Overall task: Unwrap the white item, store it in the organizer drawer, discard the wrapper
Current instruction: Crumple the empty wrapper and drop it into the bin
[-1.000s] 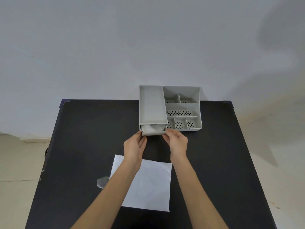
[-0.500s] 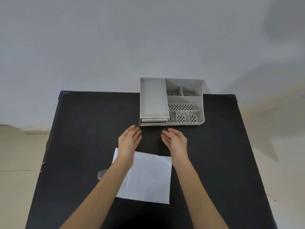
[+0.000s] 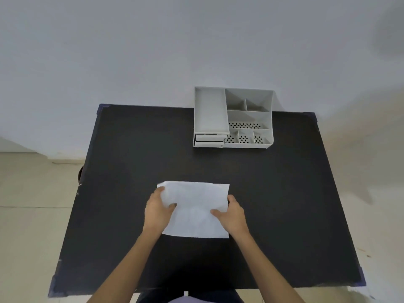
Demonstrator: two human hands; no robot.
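— Both hands have come back from the organizer (image 3: 234, 119) since a second ago; then they were pushing at its lower drawer (image 3: 209, 142), now they are down at the white paper wrapper (image 3: 195, 209).

— What are the fingers doing?

— The left hand (image 3: 158, 212) pinches the sheet's left edge, thumb on top. The right hand (image 3: 232, 215) grips the right edge the same way. The paper looks partly lifted off the black table (image 3: 131, 171).

— And the white item?

— Not visible. A second ago something white lay in the open drawer; that drawer now sits nearly flush, so I judge it stored inside.

— So what remains?

— Unwrapping and storing look done. Only discarding the wrapper is left, and no bin shows in view.
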